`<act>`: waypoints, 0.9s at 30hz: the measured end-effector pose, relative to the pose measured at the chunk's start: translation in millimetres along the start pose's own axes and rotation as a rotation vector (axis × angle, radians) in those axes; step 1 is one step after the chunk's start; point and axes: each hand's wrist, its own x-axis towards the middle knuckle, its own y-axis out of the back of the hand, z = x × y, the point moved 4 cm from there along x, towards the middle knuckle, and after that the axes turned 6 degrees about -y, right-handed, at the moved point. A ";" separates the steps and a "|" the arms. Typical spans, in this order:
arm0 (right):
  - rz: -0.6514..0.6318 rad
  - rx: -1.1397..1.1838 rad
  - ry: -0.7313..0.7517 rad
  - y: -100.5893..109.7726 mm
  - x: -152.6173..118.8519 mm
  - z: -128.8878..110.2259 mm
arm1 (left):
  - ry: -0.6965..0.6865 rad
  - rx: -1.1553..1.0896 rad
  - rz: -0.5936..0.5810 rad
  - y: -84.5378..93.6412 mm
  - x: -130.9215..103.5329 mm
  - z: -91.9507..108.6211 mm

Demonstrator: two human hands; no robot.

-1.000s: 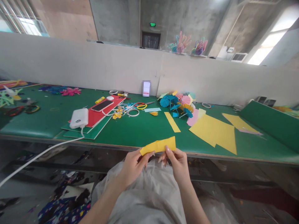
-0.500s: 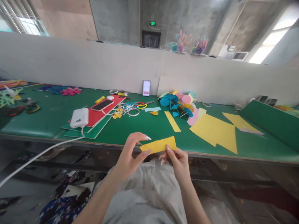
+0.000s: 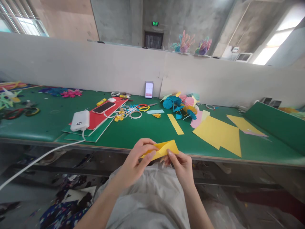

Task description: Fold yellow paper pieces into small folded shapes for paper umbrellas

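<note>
A strip of yellow paper [image 3: 169, 147] is held in the air just in front of the table edge, above my lap. My left hand [image 3: 140, 156] pinches its left end, with the fingers over the top and the thumb on the near face. My right hand [image 3: 179, 160] grips the lower right part between thumb and fingers. The paper is bent, and a fold opens along its upper edge. Beyond it on the green table [image 3: 133, 133] lie another yellow strip [image 3: 175, 124], a pale blue strip [image 3: 155, 111] and a small folded yellow piece [image 3: 156, 115].
Large yellow sheets [image 3: 220, 135] lie to the right. Paper umbrellas [image 3: 175, 103] are heaped at the back, near scissors [image 3: 145, 107] and a lit phone [image 3: 149, 90]. At left, a power bank [image 3: 80, 121] and a dark phone [image 3: 104, 107] rest on boards; a white cable [image 3: 47, 156] hangs over the edge.
My left fingers have come down over the strip's left end and closed on it. The paper, nearly flat before, now bends open along its top. My right hand keeps its grip.
</note>
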 end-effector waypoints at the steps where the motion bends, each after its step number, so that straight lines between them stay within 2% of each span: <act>1: -0.008 -0.010 0.004 0.2 -0.1 0.0 | 0.058 -0.026 -0.011 0.9 1.3 -1.0; 4: -0.033 -0.046 0.011 1.9 -0.9 -1.5 | 0.191 -0.111 -0.089 3.2 5.5 -3.6; 7: -0.058 -0.136 0.050 3.9 -2.0 -5.8 | 0.234 -0.218 -0.230 3.5 7.8 -3.6; 9: -0.077 -0.202 0.084 4.6 -2.3 -8.5 | 0.266 -0.278 -0.283 2.9 7.9 -3.5; 15: -0.126 -0.363 0.171 2.9 -2.8 -11.9 | 0.354 -0.194 -0.265 -4.5 7.7 -3.4; 19: -0.105 -0.404 0.203 1.5 -4.6 -12.2 | 0.391 -0.197 -0.237 -8.9 7.4 -2.2; 23: -0.077 -0.475 0.263 -1.0 -5.9 -12.9 | 0.402 -0.175 -0.212 -10.4 6.1 -3.9; 27: -0.062 -0.500 0.294 -2.7 -5.7 -12.1 | 0.353 -0.120 -0.181 -12.2 5.9 -5.9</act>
